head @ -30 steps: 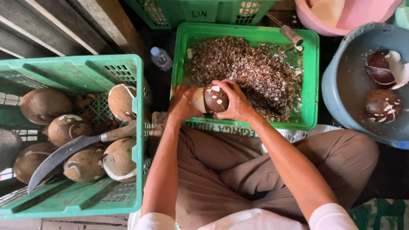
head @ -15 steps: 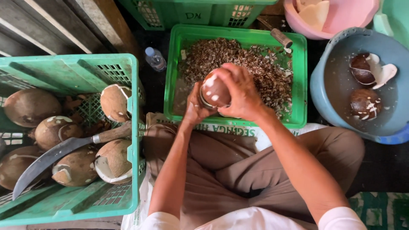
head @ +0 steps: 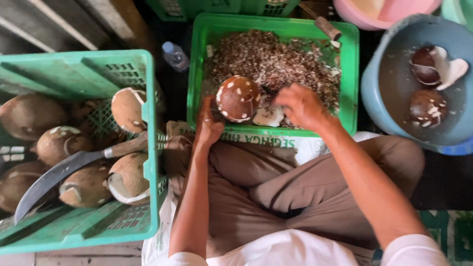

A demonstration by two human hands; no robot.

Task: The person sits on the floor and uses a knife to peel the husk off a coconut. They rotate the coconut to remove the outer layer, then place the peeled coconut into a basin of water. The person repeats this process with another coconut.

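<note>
— What are you holding right now?

— I'm cradling a brown peeled coconut (head: pixel 238 98), flecked with white spots, in my left hand (head: pixel 209 123). My grip is closing around its lower left side, over the near edge of the green crate of shavings (head: pixel 351 79).

— And the other hand?

— My right hand (head: pixel 300 106) is curling just to the right of the coconut, beside a white piece of shell or flesh (head: pixel 268 116). Its fingers are bending shut, but I cannot tell whether they are clamping on a tool; anything in there is hidden under my knuckles.

— What could go wrong?

— I'm judging the nut slippery and round, and only one hand is supporting it. If my left grip is loosening, it could be rolling off into the shavings or down onto my lap. If a blade is in my right hand, a slip would be bringing it toward my left fingers.

— What else is around?

— To the left, a second green crate (head: pixel 148 148) is carrying unpeeled coconuts (head: pixel 129 108) and a curved knife (head: pixel 59 172). To the right, a blue tub (head: pixel 374 98) is holding more peeled ones. A small bottle (head: pixel 175 55) is standing between the crates. The pink basin (head: pixel 384 12) at the far edge is cut off.
</note>
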